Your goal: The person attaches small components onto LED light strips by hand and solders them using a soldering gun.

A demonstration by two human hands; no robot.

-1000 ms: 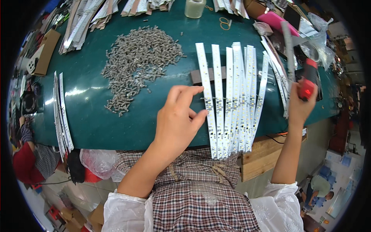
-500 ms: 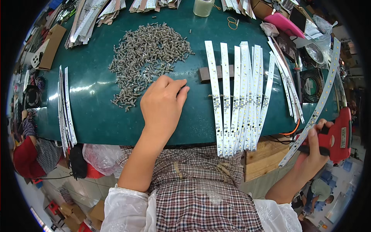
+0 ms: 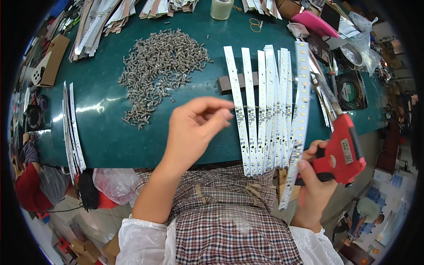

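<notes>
My left hand [image 3: 190, 132] is raised over the green table, thumb and forefinger curled toward each other beside the leftmost LED strip. Whatever sits at those fingertips is too small to make out. Several white LED strips [image 3: 251, 128] lie fanned out side by side, their upper part across a dark bar [image 3: 225, 85]. To their right, my right hand [image 3: 320, 187] grips a red soldering gun [image 3: 346, 152], its metal barrel pointing up and away. The same hand pinches a separate LED strip [image 3: 301, 97] upright. Small metal parts [image 3: 163, 62] form a heap left of the fan of strips.
More strips [image 3: 73, 132] lie at the left table edge, with bundles [image 3: 95, 26] at the back. A clear tape roll [image 3: 221, 9] stands far off. A small black fan [image 3: 351, 90], a pink item [image 3: 314, 24] and plastic bags crowd the right. Other people appear at both sides.
My right hand has swung left with the soldering gun and the strip, beside the fanned strips. My left hand has moved right and slightly down, from near the heap to the leftmost strip.
</notes>
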